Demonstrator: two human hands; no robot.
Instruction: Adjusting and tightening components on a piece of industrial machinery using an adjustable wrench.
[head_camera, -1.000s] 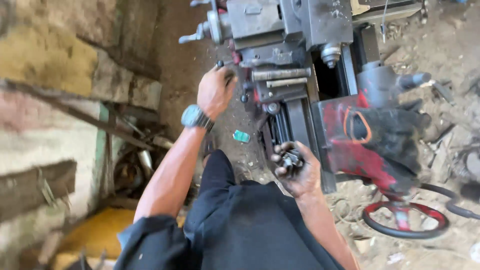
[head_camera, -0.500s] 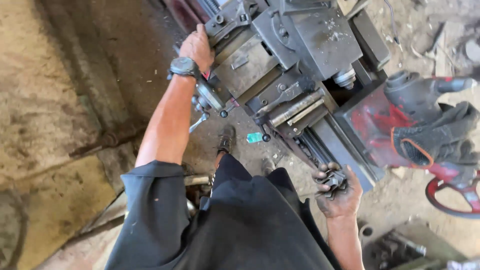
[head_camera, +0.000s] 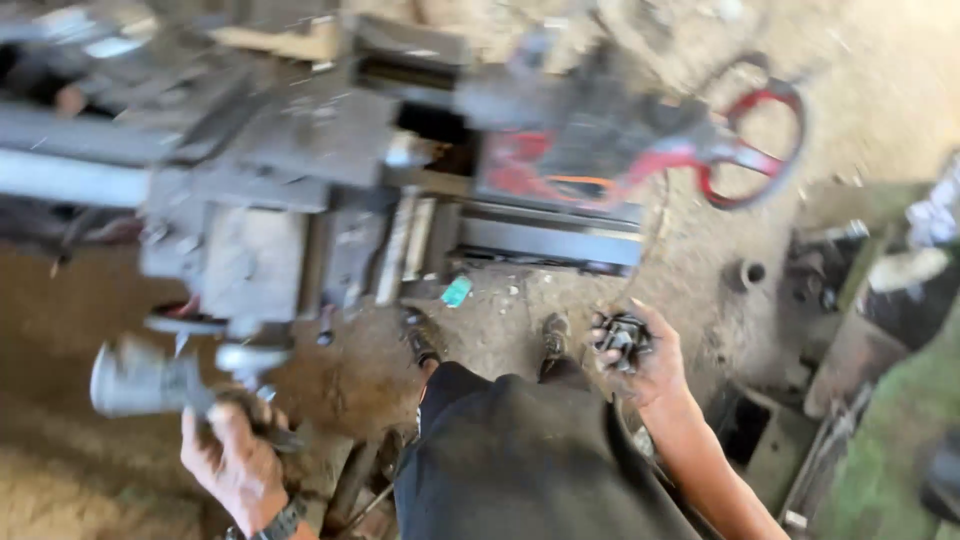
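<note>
**Lathe shop, one hand full of parts, the other on a handle**

Pretty blurry shot, so take the fine detail with a grain of salt. Looking straight down at a person standing in front of an old grey lathe (head_camera: 300, 180) that fills the upper left and middle of the frame.

The right hand (head_camera: 640, 355), right of centre, is cupped palm-up and closed loosely around a clump of small dark metal parts (head_camera: 622, 338). They look like nuts or fittings, can't say which. Holding them in a cupped palm makes sense: loose bits stay put and the other hand is free.

The left hand (head_camera: 235, 455), lower left, is wrapped around a dark handle (head_camera: 262, 420) at the front of the machine, just beside a pale grey cylindrical piece (head_camera: 135, 380). Whether that cylinder is part of the handle or a separate thing, I can't tell through the blur. So the hands are well apart, each clamped on its own thing.

Other stuff: a red handwheel (head_camera: 755, 150) at the upper right, the person's two shoes (head_camera: 420, 335) on the dirt floor (head_camera: 500, 310) mid-frame, a little teal scrap (head_camera: 457, 291) near the lathe base, and metal junk (head_camera: 850, 300) piled along the right edge.
</note>
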